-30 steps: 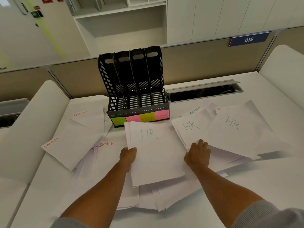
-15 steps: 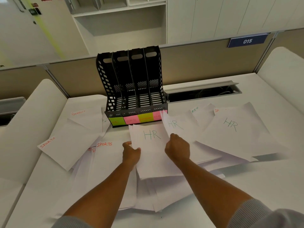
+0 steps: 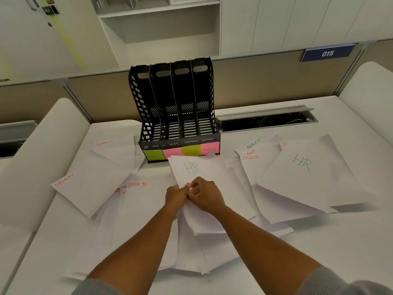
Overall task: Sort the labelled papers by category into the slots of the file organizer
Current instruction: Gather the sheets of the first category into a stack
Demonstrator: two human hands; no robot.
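A black file organizer (image 3: pixel 146 116) with several upright slots stands at the desk's back, green and pink sticky labels (image 3: pixel 180 153) across its front. Just in front of it, my left hand (image 3: pixel 176 198) and my right hand (image 3: pixel 207 195) meet and together pinch a small stack of HR papers (image 3: pixel 195 169), lifted off the pile. Another HR sheet (image 3: pixel 306 173) lies to the right. SPORTS sheets (image 3: pixel 85 184) and a FINANCE sheet (image 3: pixel 112 147) lie to the left. ADMIN and SPORTS sheets (image 3: pixel 255 154) sit right of the organizer.
Loose white papers (image 3: pixel 191 256) are heaped under my forearms. An open cable trough (image 3: pixel 265 120) runs along the desk's back right. A beige partition (image 3: pixel 255 81) with a blue 015 sign (image 3: pixel 327 53) stands behind the desk.
My right hand carried the second HR sheet left onto the one in my left hand. Both hands have come together on the stacked sheets, uncovering ADMIN and SPORTS sheets on the right.
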